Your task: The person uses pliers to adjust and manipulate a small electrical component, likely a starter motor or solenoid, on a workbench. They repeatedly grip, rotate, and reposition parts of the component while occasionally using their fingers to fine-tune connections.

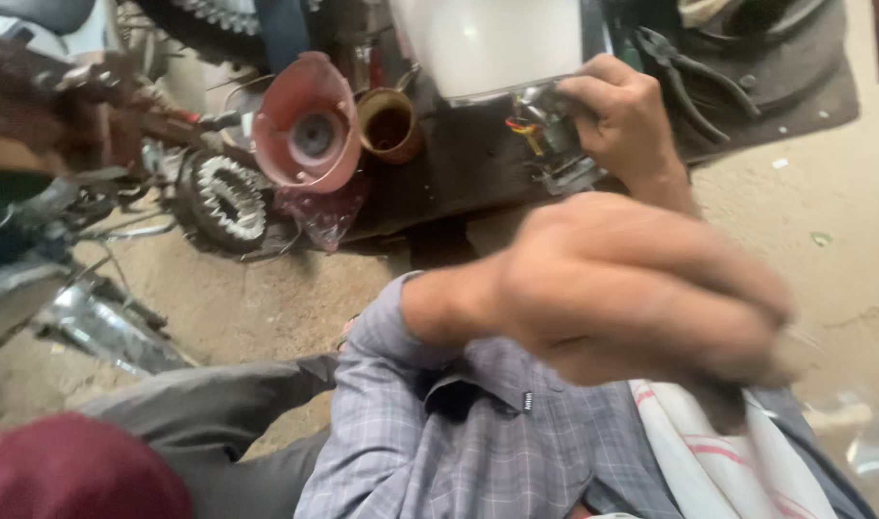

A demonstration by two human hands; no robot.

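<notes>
Right, wired metal part (545, 130): small grey piece with yellow and red wires coming off it, sitting just under the white casing (488, 38) at the top of the view, over the dark board (459, 178). Right hand (624, 115) is on it, fingers curled around its right side, thumb tucked behind. Judgement: the part looks light and stiff, but the thin wires seem fragile, so hold it by the metal body, not by the leads. The casing looks smooth, maybe slippery.

Left hand (641, 298) is close to the camera and badly blurred. Fingers seem bunched together and bent down; can't tell if they pinch anything. It sticks out of a grey checked sleeve (382, 336).

Further out:
- brown cup (390, 123) left of the part, dark liquid inside
- red funnel (305, 130) touching the cup's left side, clear bag (324, 213) below it
- toothed gear (230, 197) lower left of the funnel, lying flat
- black pliers (694, 72) top right on a dark mat, apart from the right hand
- white cloth (723, 457) with red stripes on the lap, bottom right
- shiny metal scraps (103, 322) on the sandy floor (267, 298), left side
</notes>
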